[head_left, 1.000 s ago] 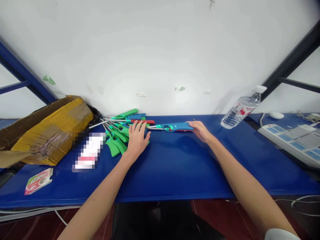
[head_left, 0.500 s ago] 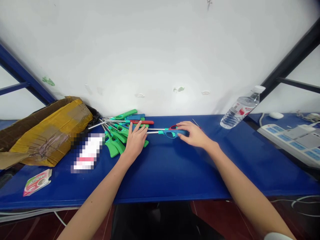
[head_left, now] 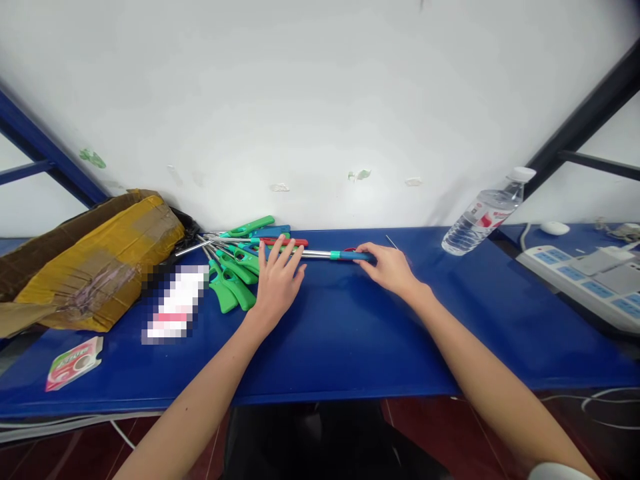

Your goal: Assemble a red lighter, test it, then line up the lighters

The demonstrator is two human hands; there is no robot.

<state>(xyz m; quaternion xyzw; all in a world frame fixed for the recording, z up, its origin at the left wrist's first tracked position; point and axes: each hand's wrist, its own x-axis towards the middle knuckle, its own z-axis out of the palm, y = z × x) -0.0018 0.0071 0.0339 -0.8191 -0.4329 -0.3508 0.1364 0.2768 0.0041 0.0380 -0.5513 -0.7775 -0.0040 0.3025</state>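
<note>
My right hand [head_left: 389,268] grips the handle of a blue long-nosed lighter [head_left: 349,255] between thumb and fingers. Its metal tube points left, and its trigger ring is turned out of sight. A bit of a red lighter [head_left: 351,250] shows behind it, mostly covered by my hand. My left hand [head_left: 279,283] is spread, fingers apart, over the right side of a lighter pile and near the blue lighter's tube tip. Green lighters [head_left: 236,290] fan out there with a red lighter [head_left: 299,243] and a blue one [head_left: 277,231] at the back.
A taped yellow-brown carton [head_left: 105,267] lies at the left, with a torn card package [head_left: 75,363] in front. To the right stand a tilted water bottle [head_left: 483,217] and a white power strip [head_left: 590,283]. A white wall [head_left: 320,120] bounds the blue table [head_left: 350,353].
The blue lighter has rolled edge-on in my right hand, hiding its trigger ring, and my right fingers have closed tighter. My left hand has shifted slightly right, fingers spreading more.
</note>
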